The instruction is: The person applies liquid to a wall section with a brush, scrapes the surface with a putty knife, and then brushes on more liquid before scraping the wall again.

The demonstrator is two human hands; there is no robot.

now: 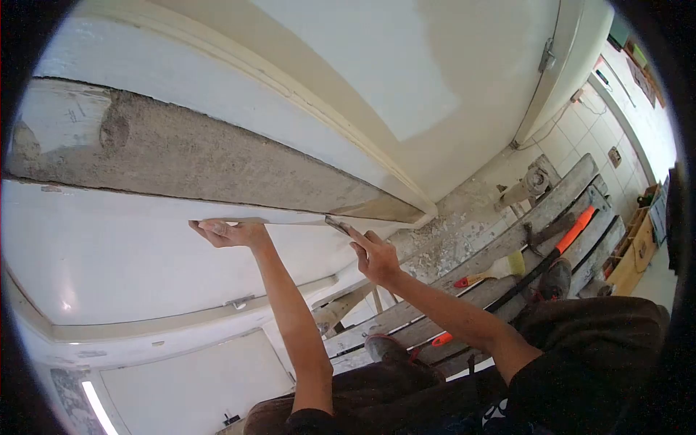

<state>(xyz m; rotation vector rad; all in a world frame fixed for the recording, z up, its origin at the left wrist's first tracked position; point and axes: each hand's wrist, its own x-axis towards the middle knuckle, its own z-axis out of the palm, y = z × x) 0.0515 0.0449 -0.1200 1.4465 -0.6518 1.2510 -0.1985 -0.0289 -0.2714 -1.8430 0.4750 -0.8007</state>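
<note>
My left hand (226, 233) is raised palm up by the lower edge of a bare grey cement strip (217, 152) in the white wall. Its fingers are closed under a thin flat plate (243, 220), seen almost edge-on; what lies on the plate cannot be made out. To the right, my right hand (378, 257) grips a putty knife (336, 225), whose blade is at the strip's lower edge near its narrow end. Whitish filler (65, 119) covers a patch at the strip's left end.
My feet stand on a worn plank platform (457, 312). On it lie a paintbrush (500, 270), a hammer (540, 235) and a long tool with an orange handle (576, 230). A white door (478, 65) is above, and a wooden box (638, 250) stands at right.
</note>
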